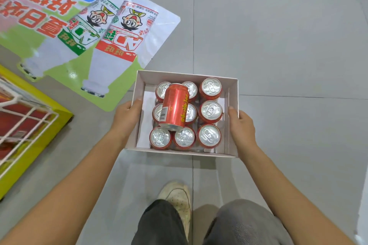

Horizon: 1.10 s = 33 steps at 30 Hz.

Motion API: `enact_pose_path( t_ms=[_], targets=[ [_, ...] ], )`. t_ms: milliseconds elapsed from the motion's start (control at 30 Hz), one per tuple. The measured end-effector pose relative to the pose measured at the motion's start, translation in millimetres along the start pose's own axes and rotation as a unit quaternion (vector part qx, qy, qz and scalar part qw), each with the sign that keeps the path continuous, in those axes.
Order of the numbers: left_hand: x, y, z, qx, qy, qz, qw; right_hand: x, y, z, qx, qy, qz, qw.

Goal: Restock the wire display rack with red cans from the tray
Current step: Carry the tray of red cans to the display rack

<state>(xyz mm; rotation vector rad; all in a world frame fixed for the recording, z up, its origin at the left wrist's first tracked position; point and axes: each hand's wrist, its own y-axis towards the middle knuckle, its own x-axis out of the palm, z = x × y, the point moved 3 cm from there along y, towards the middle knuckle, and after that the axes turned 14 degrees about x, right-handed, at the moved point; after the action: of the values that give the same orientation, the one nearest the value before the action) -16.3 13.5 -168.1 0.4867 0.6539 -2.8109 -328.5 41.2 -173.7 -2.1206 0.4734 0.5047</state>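
A white cardboard tray point(233, 93) sits low over the grey floor, packed with several upright red cans point(210, 135) showing silver tops. One more red can point(175, 105) lies on its side across the upright ones. My left hand point(125, 115) grips the tray's left wall, thumb hooked over the rim. On the opposite wall my right hand point(242, 125) holds on the same way. The white wire display rack point(23, 117) is at the left edge, with red stock behind its wires.
The rack stands on a yellow base point(45, 141). A large drink advertisement sticker point(83, 32) covers the floor at upper left. My shoe point(177, 199) and knees are below the tray. Grey tiles spread to the right.
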Motion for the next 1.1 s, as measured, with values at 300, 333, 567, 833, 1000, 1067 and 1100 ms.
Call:
enact_pose_path(
  t_ms=[300, 333, 567, 833, 1000, 1067, 1100],
  targets=[
    [-1, -8, -8, 0.004, -0.011, 0.029, 1.000, -1, -9, 2, 0.000, 0.011, -0.011, 1.000],
    [-1, -10, -7, -0.001, -0.014, 0.031, 0.999, -2, -9, 1, 0.000, 0.013, -0.012, 1.000],
    [-15, -21, 21, -0.034, -0.041, 0.035, 0.998, -22, -23, -20, -0.014, 0.022, -0.015, 1.000],
    [-80, -51, 182, -0.014, -0.028, 0.027, 0.999, -102, -130, -136, 0.013, 0.017, -0.013, 1.000],
    [-137, -73, 330, -0.028, -0.034, 0.027, 0.999, -170, -215, -258, 0.011, -0.002, -0.016, 1.000],
    [-163, -79, 395, -0.032, -0.033, 0.036, 0.998, -195, -248, -313, 0.004, -0.003, -0.023, 1.000],
    [-176, -81, 427, -0.034, -0.031, 0.037, 0.998, -207, -263, -341, 0.002, -0.001, -0.025, 1.000]
  ],
)
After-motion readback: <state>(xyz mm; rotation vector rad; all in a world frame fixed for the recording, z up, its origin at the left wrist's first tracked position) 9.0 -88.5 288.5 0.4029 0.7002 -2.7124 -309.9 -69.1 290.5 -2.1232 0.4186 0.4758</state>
